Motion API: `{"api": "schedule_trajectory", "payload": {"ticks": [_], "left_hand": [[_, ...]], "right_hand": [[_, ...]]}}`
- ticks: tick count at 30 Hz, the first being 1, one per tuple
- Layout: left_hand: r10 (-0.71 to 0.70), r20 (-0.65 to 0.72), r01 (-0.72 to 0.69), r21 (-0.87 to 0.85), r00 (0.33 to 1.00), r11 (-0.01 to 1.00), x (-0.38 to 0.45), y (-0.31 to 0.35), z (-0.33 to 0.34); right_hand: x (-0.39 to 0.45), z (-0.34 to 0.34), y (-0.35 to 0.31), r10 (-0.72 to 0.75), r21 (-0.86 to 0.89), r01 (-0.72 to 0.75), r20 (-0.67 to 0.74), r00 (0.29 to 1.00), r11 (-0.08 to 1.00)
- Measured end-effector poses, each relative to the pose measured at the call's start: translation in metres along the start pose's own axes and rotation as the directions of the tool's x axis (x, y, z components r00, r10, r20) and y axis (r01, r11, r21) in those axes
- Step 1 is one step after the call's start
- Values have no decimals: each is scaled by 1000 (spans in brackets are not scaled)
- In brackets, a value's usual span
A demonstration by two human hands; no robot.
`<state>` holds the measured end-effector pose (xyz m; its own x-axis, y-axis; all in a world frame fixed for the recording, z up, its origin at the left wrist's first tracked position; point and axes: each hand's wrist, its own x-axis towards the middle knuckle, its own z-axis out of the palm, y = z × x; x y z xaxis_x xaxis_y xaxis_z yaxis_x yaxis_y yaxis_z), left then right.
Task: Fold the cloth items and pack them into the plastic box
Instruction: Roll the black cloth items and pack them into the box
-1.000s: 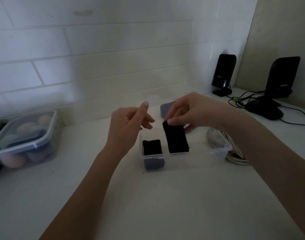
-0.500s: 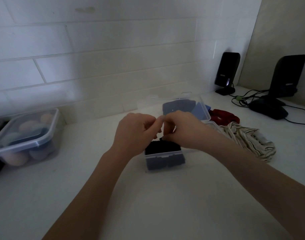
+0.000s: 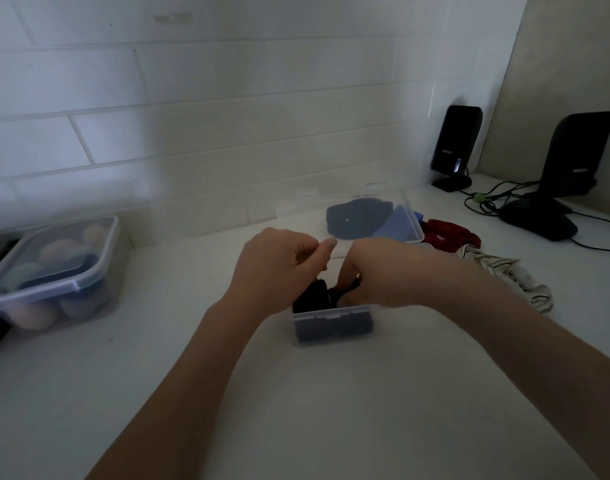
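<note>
A small clear plastic box stands on the white counter, its lid open behind it. Folded black cloth fills the box. My right hand reaches down into the box's right side and pinches a black cloth there. My left hand hovers over the left side with curled fingers and raised thumb; its fingertips are hidden against the cloth. A dark blue cloth shows behind the lid. A red cloth and a striped cloth lie to the right.
A lidded clear container with rounded sponges sits at the left by the tiled wall. Two black speakers and tangled cables occupy the back right corner. Bare white counter stretches in front of the box.
My right hand brought the hanging black cloth down into the box. Both hands lowered and closed in over the box, and the view tilted down slightly.
</note>
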<state>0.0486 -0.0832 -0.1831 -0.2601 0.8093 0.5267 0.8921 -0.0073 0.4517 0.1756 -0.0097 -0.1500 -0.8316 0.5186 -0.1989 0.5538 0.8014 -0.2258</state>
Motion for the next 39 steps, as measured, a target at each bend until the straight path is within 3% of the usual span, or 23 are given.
{"api": "schedule_trajectory", "payload": {"ticks": [7,14,22,34,39], "left_hand": [[-32,57,30,27,998,999,0,2,-2],[-39,96,35,43,995,998,0,5,-2],[-47,135,35,87,990,996,0,5,-2],[-47,143,32,102,989,994,0,6,-2],[-34,128,21,100,991,995,1,4,0]], "right_hand": [[-4,-5,4,-34,-112,33,-9,999,993],[-5,-15,21,-73,24,70,131,989,997],[6,-4,21,-102,-4,103,60,993,995],[8,-7,22,-96,-57,107,171,981,993],[6,-7,20,-75,-96,90,149,986,991]]}}
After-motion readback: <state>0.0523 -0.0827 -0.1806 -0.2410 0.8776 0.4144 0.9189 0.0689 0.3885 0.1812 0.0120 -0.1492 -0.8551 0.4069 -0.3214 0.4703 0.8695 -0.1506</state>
